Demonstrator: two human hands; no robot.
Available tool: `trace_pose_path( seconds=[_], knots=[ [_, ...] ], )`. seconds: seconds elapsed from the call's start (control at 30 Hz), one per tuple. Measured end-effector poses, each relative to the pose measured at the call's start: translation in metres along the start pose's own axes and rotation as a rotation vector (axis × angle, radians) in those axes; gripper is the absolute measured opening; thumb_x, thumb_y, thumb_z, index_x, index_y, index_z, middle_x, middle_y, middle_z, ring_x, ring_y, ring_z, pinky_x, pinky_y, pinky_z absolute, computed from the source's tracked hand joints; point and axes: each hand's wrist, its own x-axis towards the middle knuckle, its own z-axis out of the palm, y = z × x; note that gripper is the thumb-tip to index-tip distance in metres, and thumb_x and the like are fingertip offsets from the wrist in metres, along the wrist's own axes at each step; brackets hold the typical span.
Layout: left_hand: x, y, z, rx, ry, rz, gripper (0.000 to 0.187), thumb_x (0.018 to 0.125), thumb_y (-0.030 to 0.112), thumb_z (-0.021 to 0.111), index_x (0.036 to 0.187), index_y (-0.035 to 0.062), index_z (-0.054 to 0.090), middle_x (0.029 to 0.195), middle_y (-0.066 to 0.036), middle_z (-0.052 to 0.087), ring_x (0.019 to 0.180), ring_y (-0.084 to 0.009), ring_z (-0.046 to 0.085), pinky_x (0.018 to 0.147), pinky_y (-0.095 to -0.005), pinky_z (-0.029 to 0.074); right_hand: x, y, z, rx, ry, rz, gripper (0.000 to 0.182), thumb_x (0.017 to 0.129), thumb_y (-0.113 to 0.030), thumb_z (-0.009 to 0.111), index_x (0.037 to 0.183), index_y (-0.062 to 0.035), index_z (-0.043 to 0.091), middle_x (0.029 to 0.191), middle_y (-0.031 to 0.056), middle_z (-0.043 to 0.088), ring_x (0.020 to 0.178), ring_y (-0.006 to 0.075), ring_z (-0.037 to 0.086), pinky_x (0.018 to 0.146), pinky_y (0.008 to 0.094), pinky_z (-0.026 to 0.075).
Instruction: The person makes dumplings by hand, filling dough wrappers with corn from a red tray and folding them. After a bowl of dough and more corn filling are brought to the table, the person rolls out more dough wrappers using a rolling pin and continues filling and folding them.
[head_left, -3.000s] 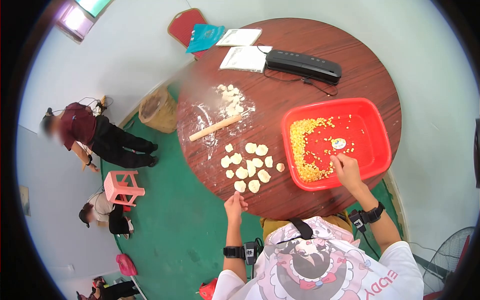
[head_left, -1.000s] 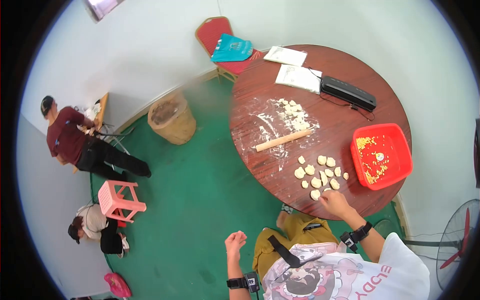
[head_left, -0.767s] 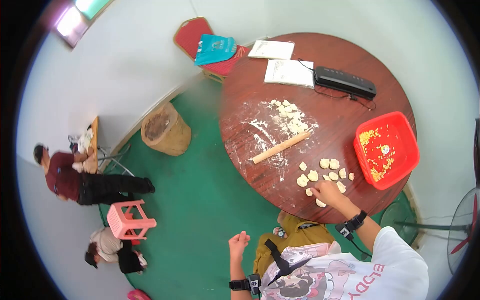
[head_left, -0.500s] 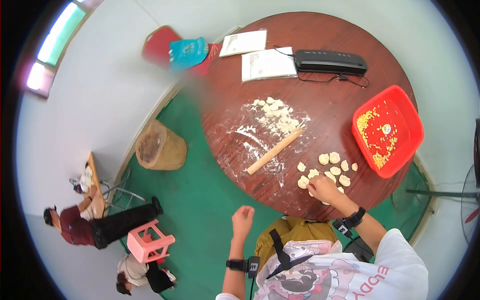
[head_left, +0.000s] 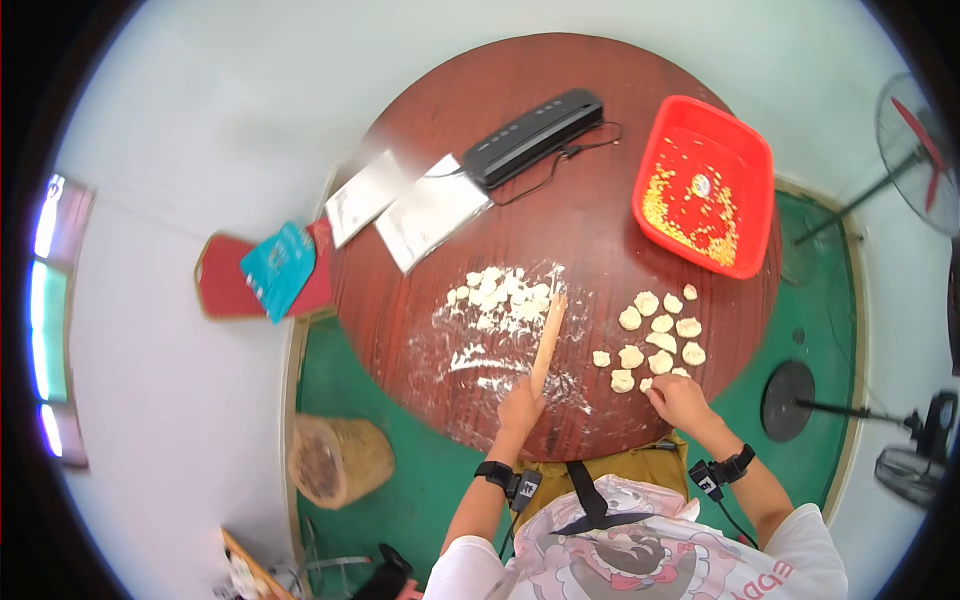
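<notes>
My left hand (head_left: 521,408) is closed round the near end of a wooden rolling pin (head_left: 549,345), which lies on the floured part of the table. My right hand (head_left: 680,400) is low over a group of small dumplings (head_left: 660,341), fingertips pinched against a dumpling (head_left: 646,384) at the group's near edge; the hand partly covers it. Small dough pieces (head_left: 490,290) dusted with flour lie heaped beyond the pin. White flour streaks (head_left: 480,358) spread left of it.
A red basin (head_left: 755,190) with yellow bits inside stands at the right of the round table (head_left: 560,65). A black vacuum sealer (head_left: 535,135) with a cord and white packs (head_left: 430,215) lie at the back. Outside are a wooden stump (head_left: 345,460), red chair (head_left: 225,275) and fan (head_left: 915,140).
My left hand has come up from beside the table and taken hold of the rolling pin's near end. My right hand has shifted to the group's near edge. The view has turned.
</notes>
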Motion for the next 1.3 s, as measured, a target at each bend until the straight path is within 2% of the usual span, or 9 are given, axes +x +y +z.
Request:
trace_pose_path(
  seconds=[0.13, 0.2, 0.27, 0.33, 0.47, 0.63, 0.87, 1.1, 1.3],
  knots=[
    [0.003, -0.007, -0.022, -0.466, 0.018, 0.242, 0.043, 0.076, 0.024, 0.060, 0.108, 0.0012, 0.042, 0.081, -0.024, 0.059, 0.077, -0.0407, 0.057, 0.064, -0.0452, 0.045, -0.016, -0.053, 0.029, 0.086, 0.067, 0.171, 0.019, 0.078, -0.017, 0.056, 0.068, -0.0012, 0.054, 0.069, 0.0134, 0.057, 0.068, 0.0331, 0.056, 0.061, 0.0420, 0.045],
    [-0.006, -0.001, -0.040, -0.573, -0.066, 0.277, 0.044, 0.076, 0.024, 0.060, 0.109, 0.0009, 0.043, 0.081, -0.025, 0.059, 0.077, -0.0414, 0.057, 0.064, -0.0450, 0.045, -0.015, -0.079, 0.044, 0.076, -0.015, 0.199, 0.016, 0.078, -0.017, 0.055, 0.081, -0.0011, 0.056, 0.081, 0.0162, 0.058, 0.073, 0.0341, 0.057, 0.063, 0.0408, 0.046],
    [-0.012, -0.002, -0.058, -0.665, -0.146, 0.313, 0.044, 0.076, 0.024, 0.060, 0.109, 0.0006, 0.044, 0.082, -0.026, 0.059, 0.077, -0.0421, 0.057, 0.064, -0.0448, 0.044, -0.006, -0.117, 0.060, 0.265, 0.295, 0.241, 0.029, 0.077, -0.015, 0.056, 0.104, -0.0032, 0.052, 0.104, 0.0188, 0.053, 0.090, 0.0349, 0.054, 0.072, 0.0398, 0.045],
    [-0.017, -0.009, -0.071, -0.513, -0.232, 0.422, 0.037, 0.075, 0.024, 0.061, 0.102, 0.0010, 0.050, 0.081, -0.024, 0.059, 0.078, -0.0415, 0.057, 0.065, -0.0439, 0.045, 0.008, -0.153, 0.051, -0.076, 0.436, 0.105, 0.052, 0.068, -0.013, 0.064, 0.117, -0.0062, 0.046, 0.113, 0.0180, 0.047, 0.108, 0.0354, 0.045, 0.087, 0.0448, 0.036],
    [-0.037, -0.022, -0.104, -0.264, -0.399, 0.629, 0.029, 0.071, 0.021, 0.062, 0.090, 0.0014, 0.054, 0.077, -0.021, 0.060, 0.071, -0.0380, 0.058, 0.060, -0.0404, 0.047, 0.020, -0.175, 0.077, -0.421, 0.239, -0.277, 0.039, 0.062, -0.012, 0.063, 0.100, -0.0061, 0.053, 0.101, 0.0124, 0.053, 0.106, 0.0264, 0.047, 0.089, 0.0465, 0.032],
    [-0.047, -0.039, -0.118, 0.086, -0.222, 0.687, 0.024, 0.067, 0.021, 0.064, 0.082, 0.0060, 0.054, 0.071, -0.014, 0.060, 0.067, -0.0333, 0.059, 0.059, -0.0416, 0.046, 0.035, -0.167, 0.100, -0.250, 0.016, -0.159, 0.014, 0.063, -0.015, 0.059, 0.070, -0.0070, 0.051, 0.066, 0.0072, 0.057, 0.070, 0.0256, 0.060, 0.066, 0.0368, 0.046],
    [-0.021, -0.078, -0.130, 0.201, 0.242, 0.941, 0.020, 0.061, 0.020, 0.068, 0.074, 0.0125, 0.055, 0.060, -0.004, 0.053, 0.057, -0.0243, 0.054, 0.052, -0.0364, 0.041, 0.036, -0.139, 0.090, -0.203, -0.033, -0.022, 0.012, 0.065, -0.016, 0.061, 0.073, -0.0077, 0.057, 0.066, 0.0113, 0.061, 0.062, 0.0280, 0.062, 0.055, 0.0387, 0.048],
    [0.000, -0.086, -0.120, -0.024, 0.435, 0.723, 0.038, 0.064, 0.013, 0.068, 0.098, 0.0039, 0.054, 0.092, -0.014, 0.053, 0.092, -0.0319, 0.050, 0.076, -0.0389, 0.041, 0.023, -0.138, 0.077, -0.123, -0.048, 0.068, 0.016, 0.068, -0.020, 0.062, 0.076, -0.0068, 0.056, 0.067, 0.0129, 0.061, 0.065, 0.0303, 0.061, 0.057, 0.0414, 0.047],
    [0.053, -0.108, -0.092, -0.170, 0.245, 0.404, 0.050, 0.073, 0.018, 0.063, 0.116, 0.0005, 0.045, 0.112, -0.019, 0.045, 0.103, -0.0362, 0.046, 0.087, -0.0422, 0.038, 0.018, -0.130, 0.086, 0.046, 0.071, 0.309, 0.025, 0.072, -0.020, 0.060, 0.089, -0.0051, 0.049, 0.070, 0.0162, 0.060, 0.067, 0.0348, 0.059, 0.058, 0.0450, 0.046]
  ],
)
